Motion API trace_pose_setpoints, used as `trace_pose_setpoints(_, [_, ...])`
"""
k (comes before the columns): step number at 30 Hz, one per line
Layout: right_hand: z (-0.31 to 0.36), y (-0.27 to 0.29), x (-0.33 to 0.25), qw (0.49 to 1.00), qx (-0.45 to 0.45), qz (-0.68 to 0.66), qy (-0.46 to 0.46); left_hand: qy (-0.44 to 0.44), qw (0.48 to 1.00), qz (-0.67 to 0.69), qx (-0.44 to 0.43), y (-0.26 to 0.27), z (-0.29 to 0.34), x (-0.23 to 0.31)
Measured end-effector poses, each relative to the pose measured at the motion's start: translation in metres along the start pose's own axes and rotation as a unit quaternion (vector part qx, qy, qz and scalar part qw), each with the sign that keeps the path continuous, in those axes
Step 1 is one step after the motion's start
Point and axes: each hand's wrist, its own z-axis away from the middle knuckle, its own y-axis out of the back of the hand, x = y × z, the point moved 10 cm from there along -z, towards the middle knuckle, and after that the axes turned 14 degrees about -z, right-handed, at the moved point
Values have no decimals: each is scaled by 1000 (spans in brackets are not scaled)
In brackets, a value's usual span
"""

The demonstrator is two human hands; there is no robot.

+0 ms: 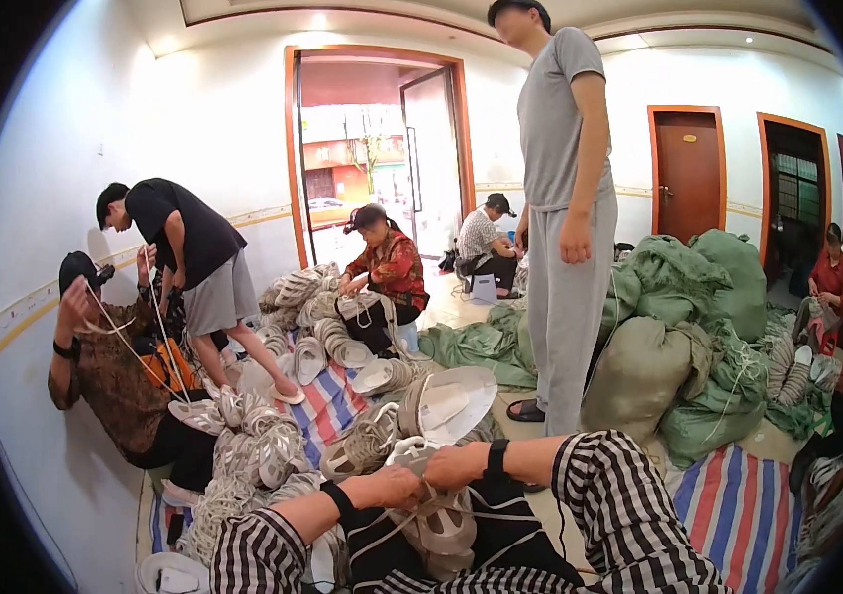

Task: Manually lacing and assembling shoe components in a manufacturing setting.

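My left hand and my right hand meet over a grey and white sneaker that lies on my lap. Both hands are closed on the top of the sneaker, where its white lace runs; the fingertips themselves are hidden. I wear striped sleeves and a black band on each wrist. More grey and white sneakers lie just beyond my hands.
A person in grey stands right in front of me. Several people sit or bend along the left wall and by the open door, handling laces over a sneaker pile. Green sacks are stacked at the right on a striped tarp.
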Motion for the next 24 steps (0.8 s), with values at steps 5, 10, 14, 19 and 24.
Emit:
trace_pose_setpoints(5, [12, -8, 30, 995, 1, -66, -74, 16, 998, -42, 32, -9, -18, -12])
trace_pose_setpoints(10, [-3, -25, 47, 995, -4, 17, -101, 160, 985, -22, 62, -1, -24, -24])
trace_pose_setpoints(14, [-4, -32, 52, 994, -25, 39, -99, 223, 974, 19, 38, -2, -28, -33])
trace_pose_setpoints(19, [-5, -18, 49, 989, 53, -12, -137, 238, 969, 62, 6, -7, -19, -36])
trace_pose_setpoints(24, [10, -5, 33, 984, 123, -42, -121, 238, 966, 99, -11, -23, -26, -40])
